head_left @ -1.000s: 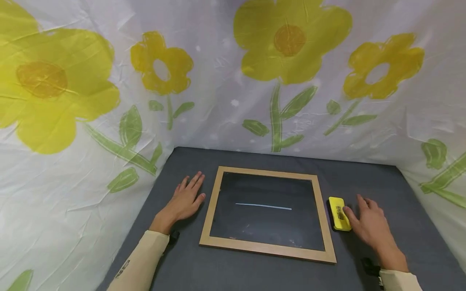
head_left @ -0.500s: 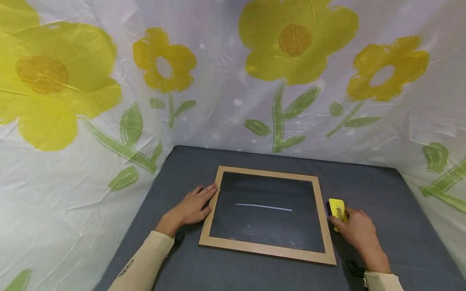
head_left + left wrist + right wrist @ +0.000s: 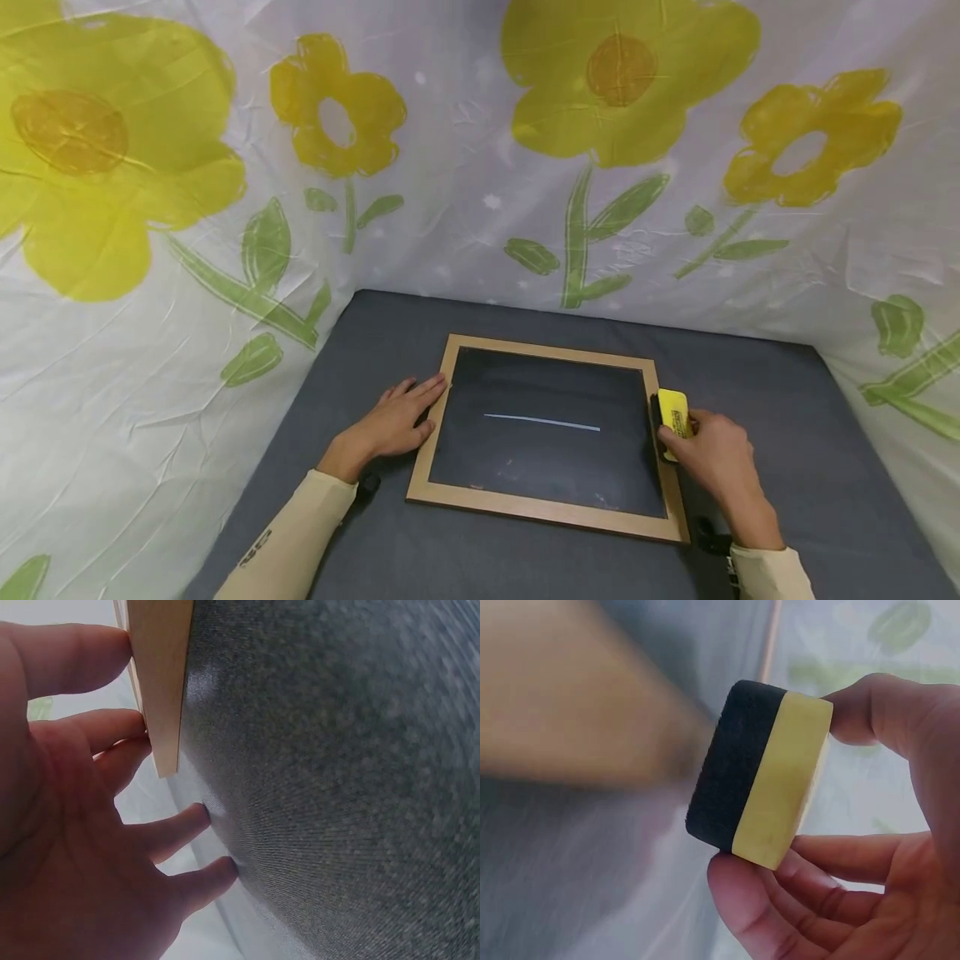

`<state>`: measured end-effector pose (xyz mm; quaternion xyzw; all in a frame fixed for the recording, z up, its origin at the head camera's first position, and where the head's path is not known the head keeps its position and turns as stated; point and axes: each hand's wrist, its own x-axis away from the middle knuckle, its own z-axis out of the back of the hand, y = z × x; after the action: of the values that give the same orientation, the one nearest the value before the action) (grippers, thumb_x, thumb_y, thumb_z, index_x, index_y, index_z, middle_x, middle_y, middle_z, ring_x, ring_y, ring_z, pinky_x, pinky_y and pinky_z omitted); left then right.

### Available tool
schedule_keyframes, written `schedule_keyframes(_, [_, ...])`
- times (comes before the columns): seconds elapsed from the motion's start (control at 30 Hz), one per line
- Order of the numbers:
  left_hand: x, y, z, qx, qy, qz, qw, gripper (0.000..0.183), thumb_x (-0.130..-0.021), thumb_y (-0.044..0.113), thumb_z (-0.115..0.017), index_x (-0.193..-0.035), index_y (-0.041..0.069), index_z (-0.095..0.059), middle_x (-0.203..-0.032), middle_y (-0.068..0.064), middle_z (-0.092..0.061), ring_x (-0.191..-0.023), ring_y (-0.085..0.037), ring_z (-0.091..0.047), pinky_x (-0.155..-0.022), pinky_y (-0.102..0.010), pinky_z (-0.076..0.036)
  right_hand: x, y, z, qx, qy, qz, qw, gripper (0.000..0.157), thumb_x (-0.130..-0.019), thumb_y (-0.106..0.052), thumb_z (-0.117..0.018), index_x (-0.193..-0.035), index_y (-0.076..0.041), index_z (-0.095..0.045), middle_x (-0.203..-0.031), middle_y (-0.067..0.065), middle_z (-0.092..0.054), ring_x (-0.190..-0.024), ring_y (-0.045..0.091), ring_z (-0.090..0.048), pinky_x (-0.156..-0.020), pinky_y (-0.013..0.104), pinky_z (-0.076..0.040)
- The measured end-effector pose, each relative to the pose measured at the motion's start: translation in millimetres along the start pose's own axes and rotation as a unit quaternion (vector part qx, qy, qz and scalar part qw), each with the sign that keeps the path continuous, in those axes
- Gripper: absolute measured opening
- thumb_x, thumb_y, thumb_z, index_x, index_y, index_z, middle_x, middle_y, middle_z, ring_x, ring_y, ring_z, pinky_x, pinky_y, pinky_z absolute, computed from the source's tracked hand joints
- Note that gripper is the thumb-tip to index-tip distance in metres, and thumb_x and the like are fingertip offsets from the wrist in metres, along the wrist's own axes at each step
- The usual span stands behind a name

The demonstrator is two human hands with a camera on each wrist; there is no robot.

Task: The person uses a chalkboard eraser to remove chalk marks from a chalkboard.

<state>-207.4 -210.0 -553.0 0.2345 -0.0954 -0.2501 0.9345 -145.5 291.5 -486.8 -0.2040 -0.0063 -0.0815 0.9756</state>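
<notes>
A framed blackboard [image 3: 555,458] lies flat, bordered by a light wooden frame [image 3: 525,504]. One pale chalk-like line [image 3: 542,422] crosses its dark surface. My left hand [image 3: 386,427] rests at the frame's left side; in the left wrist view, the thumb and some fingertips touch the frame's edge [image 3: 159,682], while two other fingertips meet the grey cloth. A yellow eraser [image 3: 674,412] with a black felt side is pinched between the thumb and fingers of my right hand [image 3: 716,457]. It is held tilted at the frame's right side, off the cloth in the right wrist view.
Dark grey cloth [image 3: 480,550] covers the table under the board. A white curtain [image 3: 450,208] printed with yellow flowers hangs behind and along both sides. Faint smudges mark the lower part of the board.
My left hand has moved right onto the frame. My right hand has taken hold of the eraser, lifted it and carried it left to the frame's right side.
</notes>
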Motion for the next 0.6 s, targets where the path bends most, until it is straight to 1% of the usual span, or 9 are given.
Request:
schedule_keyframes(0.1, [2.0,16.1,13.7,-0.006,-0.019,0.019,0.9996,0.069,-0.110,0.022,-0.060,-0.173,0.012,-0.036,-0.181,-0.008,-0.031,-0.161,-0.059,-0.028,-0.123,-0.082,-0.021,-1,-17,-3.9,-0.003,-0.001,0.019,1.000,0.064,-0.097,-0.040,-0.076,-0.128,0.016,-0.068,-0.095,0.024,-0.075,-0.070,0.027,-0.066,-0.058,0.041,-0.051])
schedule_keyframes(0.2, [2.5,20.3,16.4,-0.018,-0.031,0.028,0.9990,0.068,-0.111,0.022,-0.059,-0.173,0.012,-0.035,-0.182,-0.007,-0.029,-0.162,-0.057,-0.026,-0.125,-0.080,-0.021,-3,-28,-12.4,0.002,-0.007,0.028,1.000,0.062,-0.097,-0.041,-0.077,-0.124,0.014,-0.069,-0.091,0.022,-0.073,-0.069,0.026,-0.064,-0.058,0.040,-0.049])
schedule_keyframes(0.3, [2.5,22.0,16.4,-0.019,-0.040,0.032,0.9985,0.068,-0.111,0.022,-0.060,-0.174,0.012,-0.034,-0.183,-0.007,-0.027,-0.163,-0.057,-0.025,-0.125,-0.080,-0.021,-4,-35,-22.2,0.011,-0.013,0.026,1.000,0.058,-0.096,-0.041,-0.078,-0.117,0.012,-0.070,-0.084,0.017,-0.069,-0.067,0.026,-0.061,-0.058,0.039,-0.047])
schedule_keyframes(0.4, [3.2,22.0,15.6,-0.016,-0.039,0.031,0.9987,0.069,-0.111,0.023,-0.060,-0.174,0.012,-0.034,-0.183,-0.007,-0.027,-0.163,-0.057,-0.025,-0.125,-0.080,-0.020,-4,-40,-30.2,0.021,-0.016,0.018,0.999,0.056,-0.094,-0.042,-0.080,-0.112,0.011,-0.069,-0.080,0.014,-0.065,-0.065,0.025,-0.059,-0.056,0.039,-0.047])
schedule_keyframes(0.5, [3.3,21.0,14.5,-0.014,-0.034,0.032,0.9988,0.069,-0.111,0.021,-0.060,-0.174,0.012,-0.034,-0.183,-0.007,-0.027,-0.163,-0.057,-0.025,-0.125,-0.080,-0.020,-3,-45,-35.0,0.031,-0.011,0.013,0.999,0.054,-0.092,-0.041,-0.081,-0.105,0.009,-0.068,-0.076,0.014,-0.063,-0.063,0.025,-0.058,-0.054,0.038,-0.047])
schedule_keyframes(0.6, [3.7,19.6,13.3,-0.014,-0.030,0.033,0.9989,0.069,-0.111,0.020,-0.059,-0.174,0.012,-0.033,-0.183,-0.007,-0.027,-0.163,-0.057,-0.024,-0.126,-0.080,-0.019,-2,-51,-37.1,0.044,-0.002,0.014,0.999,0.048,-0.091,-0.039,-0.080,-0.093,0.006,-0.067,-0.071,0.012,-0.060,-0.059,0.025,-0.056,-0.051,0.037,-0.046])
